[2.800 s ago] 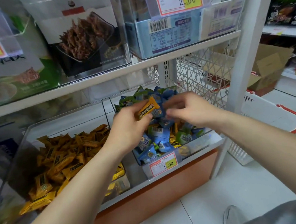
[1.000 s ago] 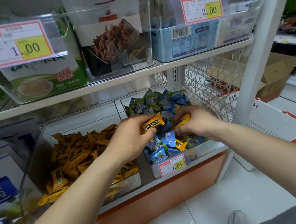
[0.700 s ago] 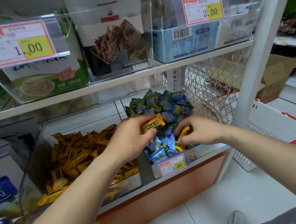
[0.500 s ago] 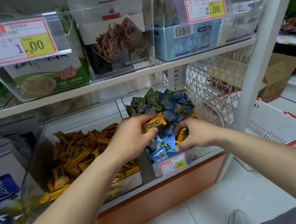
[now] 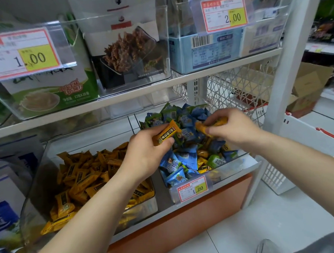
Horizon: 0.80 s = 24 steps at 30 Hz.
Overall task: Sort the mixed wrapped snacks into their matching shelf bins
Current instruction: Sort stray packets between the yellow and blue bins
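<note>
Your left hand (image 5: 144, 154) grips an orange bar (image 5: 166, 135) by its lower end, fingers and thumb curled round it, so the bar tilts up and to the right over the near left edge of the right bin (image 5: 230, 168). Your right hand (image 5: 235, 129) pinches a second orange wrapper (image 5: 202, 127) between thumb and fingertips, just above the pile in that same bin. The two held pieces are near each other but apart. The right bin is heaped with blue packets (image 5: 185, 160), with some green packets (image 5: 214, 160) and a few orange ones among them, and it carries a price tag (image 5: 192, 188) on its front. Just beside it on the same shelf, the left bin (image 5: 37, 191) holds a pile of orange bars (image 5: 83, 177).
</note>
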Available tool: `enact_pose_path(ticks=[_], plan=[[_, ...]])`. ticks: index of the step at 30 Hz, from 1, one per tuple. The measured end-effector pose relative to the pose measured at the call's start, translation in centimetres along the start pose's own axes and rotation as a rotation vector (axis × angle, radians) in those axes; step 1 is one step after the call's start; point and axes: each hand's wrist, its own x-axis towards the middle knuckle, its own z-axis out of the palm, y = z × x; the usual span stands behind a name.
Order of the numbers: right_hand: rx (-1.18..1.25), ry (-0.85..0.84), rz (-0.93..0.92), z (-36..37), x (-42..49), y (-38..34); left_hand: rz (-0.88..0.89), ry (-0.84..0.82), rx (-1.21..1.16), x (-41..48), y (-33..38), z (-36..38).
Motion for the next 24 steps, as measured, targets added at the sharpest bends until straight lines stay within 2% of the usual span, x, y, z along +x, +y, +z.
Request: enact_pose_path(ticks=[3, 7, 10, 14, 18, 20, 22, 24], plan=[[0.465, 0.037, 0.018, 1.4, -1.0, -1.9, -0.015, 0.053, -0.173, -0.2, 0.9, 0.5], [0.756, -0.076, -0.012, 5.8, -3.1, -4.8, -0.129, 0.169, -0.568, -0.6, 2.4, 1.1], [0.709, -0.083, -0.051, 8.8, -3.9, -6.5, -0.197, 0.256, -0.625, -0.9, 2.2, 0.4], [0.596, -0.08, -0.146, 12.1, -4.0, -8.1, -0.259, 0.278, -0.536, -1.6, 0.7, -1.3], [0.441, -0.012, -0.122, 15.1, -3.7, -8.9, -0.284, 0.356, -0.478, -2.1, -1.2, -4.4], [0.427, -0.101, -0.081, 16.4, -3.5, -9.4, -0.26, 0.328, -0.37, -2.5, -2.6, -6.3], [0.405, -0.263, -0.077, 17.5, -3.5, -10.1, -0.24, 0.294, -0.262, -2.9, -4.1, -8.0], [0.179, -0.34, -0.221, 18.1, -3.2, -10.3, -0.214, 0.245, -0.01, -3.2, -5.8, -9.6]])
